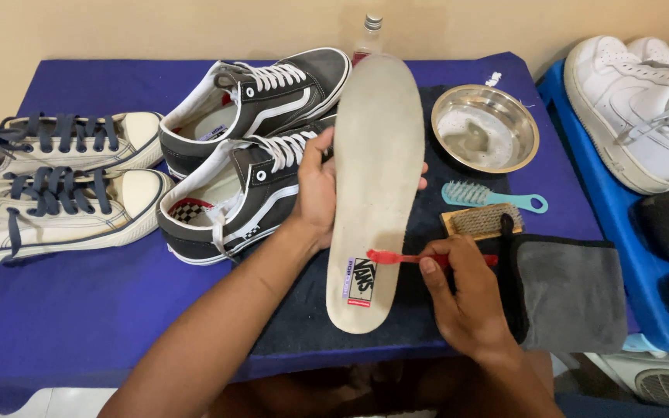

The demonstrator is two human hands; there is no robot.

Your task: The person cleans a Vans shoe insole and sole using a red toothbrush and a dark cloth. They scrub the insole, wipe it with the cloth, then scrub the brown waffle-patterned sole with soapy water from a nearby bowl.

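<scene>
The blue table cover (79, 310) spans the work surface. A dark mat (427, 310) lies on it beneath the hands.

Two cream sneakers with navy laces (63, 186) sit at the left edge. Two dark grey sneakers with white laces (249, 147) stand beside them, near the centre. A pair of white sneakers (644, 108) rests on a blue tray (621, 255) at the right.

The insole (377, 178) stands lengthwise on the mat, heel end nearest the camera, its pale face turned up. The left hand (315, 190) is clamped on its left edge, thumb over the front, fingertips showing past the right edge.

A folded grey cloth (571, 290) lies at the right of the mat. A steel bowl (485, 128) holding foamy liquid stands behind it.

The right hand (462, 294) is closed around the handle of a red toothbrush (404, 257). Its bristle end touches the insole just above the printed heel label.

A wooden brush (483, 220) and a teal brush (489, 197) lie between bowl and cloth. A clear bottle (367, 39) stands behind the insole.
</scene>
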